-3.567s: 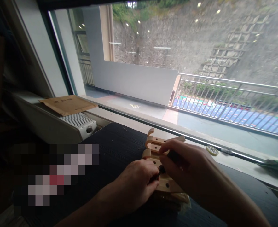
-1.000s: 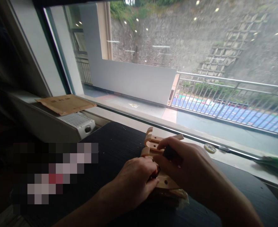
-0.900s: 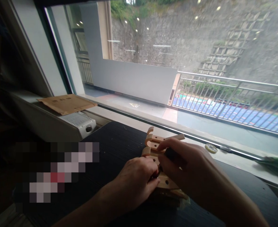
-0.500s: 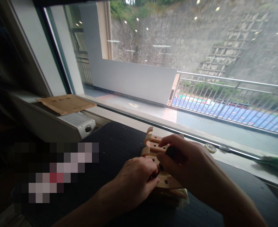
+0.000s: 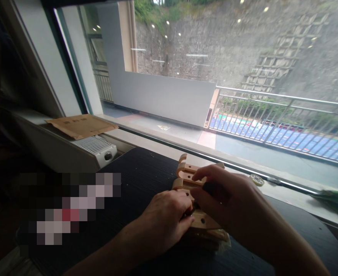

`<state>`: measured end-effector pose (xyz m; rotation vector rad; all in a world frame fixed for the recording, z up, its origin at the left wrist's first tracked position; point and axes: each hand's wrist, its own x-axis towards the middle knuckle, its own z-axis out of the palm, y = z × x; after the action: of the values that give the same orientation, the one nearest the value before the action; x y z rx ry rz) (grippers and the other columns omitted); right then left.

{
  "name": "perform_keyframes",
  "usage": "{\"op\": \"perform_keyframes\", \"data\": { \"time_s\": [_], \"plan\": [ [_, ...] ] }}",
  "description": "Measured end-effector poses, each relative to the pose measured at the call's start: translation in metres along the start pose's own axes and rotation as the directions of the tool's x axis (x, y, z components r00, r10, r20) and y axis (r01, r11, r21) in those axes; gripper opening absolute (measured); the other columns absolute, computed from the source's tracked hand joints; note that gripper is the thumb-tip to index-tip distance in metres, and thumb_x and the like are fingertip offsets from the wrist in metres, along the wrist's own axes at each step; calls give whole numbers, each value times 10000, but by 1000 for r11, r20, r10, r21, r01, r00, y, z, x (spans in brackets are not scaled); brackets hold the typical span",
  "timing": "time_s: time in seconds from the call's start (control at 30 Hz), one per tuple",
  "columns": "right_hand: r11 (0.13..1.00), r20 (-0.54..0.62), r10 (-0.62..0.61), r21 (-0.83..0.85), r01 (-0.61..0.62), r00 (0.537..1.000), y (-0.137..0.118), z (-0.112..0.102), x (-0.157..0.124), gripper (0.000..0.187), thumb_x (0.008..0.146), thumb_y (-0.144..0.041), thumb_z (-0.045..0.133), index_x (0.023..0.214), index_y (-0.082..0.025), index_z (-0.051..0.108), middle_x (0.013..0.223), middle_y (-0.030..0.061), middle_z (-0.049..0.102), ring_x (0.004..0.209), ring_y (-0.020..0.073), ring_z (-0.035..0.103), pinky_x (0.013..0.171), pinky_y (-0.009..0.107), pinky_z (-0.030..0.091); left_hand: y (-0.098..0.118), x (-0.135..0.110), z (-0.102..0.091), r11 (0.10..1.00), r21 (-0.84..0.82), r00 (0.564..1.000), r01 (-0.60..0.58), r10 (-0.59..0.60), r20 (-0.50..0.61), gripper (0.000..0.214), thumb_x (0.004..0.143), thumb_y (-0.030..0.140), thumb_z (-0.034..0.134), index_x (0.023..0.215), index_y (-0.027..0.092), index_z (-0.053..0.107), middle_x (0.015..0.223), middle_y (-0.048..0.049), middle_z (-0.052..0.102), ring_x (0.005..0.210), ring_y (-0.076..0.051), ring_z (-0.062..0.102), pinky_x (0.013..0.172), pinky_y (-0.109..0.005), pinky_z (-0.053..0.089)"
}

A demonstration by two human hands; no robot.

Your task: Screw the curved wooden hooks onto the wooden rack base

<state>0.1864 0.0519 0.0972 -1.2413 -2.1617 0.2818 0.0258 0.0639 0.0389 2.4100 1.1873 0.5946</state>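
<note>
On the black table a pale wooden piece (image 5: pixel 202 220) with curved hook-like ends and dark round holes lies under both hands. My left hand (image 5: pixel 169 209) is closed on its near left part, the thumb and fingers around a dark spot that I cannot make out. My right hand (image 5: pixel 223 191) reaches over from the right, its fingers wrapped round the dark handle of a screwdriver (image 5: pixel 209 188). The tool's shaft slants down toward my left fingertips, and its tip is hidden there. Clear plastic wrap (image 5: pixel 225 239) shows under the wood's near edge.
The black table (image 5: pixel 146 168) meets a window sill. A roll of tape (image 5: pixel 256 179) and a green leafy bundle (image 5: pixel 334 203) are on the sill at right. At left, a brown envelope (image 5: pixel 82 125) lies on a white vented unit (image 5: pixel 94 147). A blurred-out patch covers the table's left side.
The dark handle has turned slightly within my right hand and shows less. Both hands otherwise stay in place on the wood; the whole view shifts a little.
</note>
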Motion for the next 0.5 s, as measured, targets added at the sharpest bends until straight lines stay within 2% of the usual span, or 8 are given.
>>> {"op": "perform_keyframes", "data": {
  "time_s": [0.03, 0.13, 0.23, 0.43, 0.5],
  "plan": [
    [1000, 10, -9, 1, 9, 1000, -2, 1, 0, 19, 837, -287, 559, 850, -281, 570, 602, -83, 524, 518, 75, 434, 519, 201, 288, 1, 0, -1, 1000, -8, 1000, 7, -7, 6, 100, 811, 187, 559, 769, 190, 650, 832, -24, 679, 786, -189, 630, 699, -248, 439],
    [999, 43, 0, -44, 2, 999, -6, 8, 3, 190, 863, -340, 522, 715, -222, 505, 662, -51, 544, 580, 95, 442, 527, 220, 266, 2, -1, -2, 999, -27, 999, 38, -38, 26, 114, 811, 193, 555, 811, 188, 669, 837, -32, 692, 793, -204, 638, 692, -252, 447],
    [992, 31, 42, -124, -38, 999, -5, 14, 8, 263, 884, -392, 474, 700, -206, 442, 666, -34, 537, 563, 103, 415, 521, 237, 238, 1, 0, -1, 999, -15, 999, 36, -35, 29, 110, 807, 192, 561, 786, 187, 668, 817, -27, 692, 779, -200, 637, 662, -242, 438],
    [994, -7, 33, -102, -33, 999, 1, 10, 5, 120, 872, -368, 503, 854, -250, 505, 655, -71, 555, 534, 91, 429, 516, 227, 235, -1, 1, 2, 999, 40, 1000, -8, 9, -13, 87, 801, 200, 592, 719, 183, 613, 812, 0, 665, 750, -163, 619, 625, -225, 403],
    [994, -11, 24, -104, -25, 1000, 2, 9, 4, 97, 865, -347, 516, 837, -255, 507, 648, -78, 552, 535, 89, 431, 514, 224, 234, -1, 1, 2, 999, 34, 1000, -12, 13, -9, 82, 803, 194, 588, 724, 184, 608, 814, 3, 661, 754, -160, 616, 626, -222, 398]
  ]
}}
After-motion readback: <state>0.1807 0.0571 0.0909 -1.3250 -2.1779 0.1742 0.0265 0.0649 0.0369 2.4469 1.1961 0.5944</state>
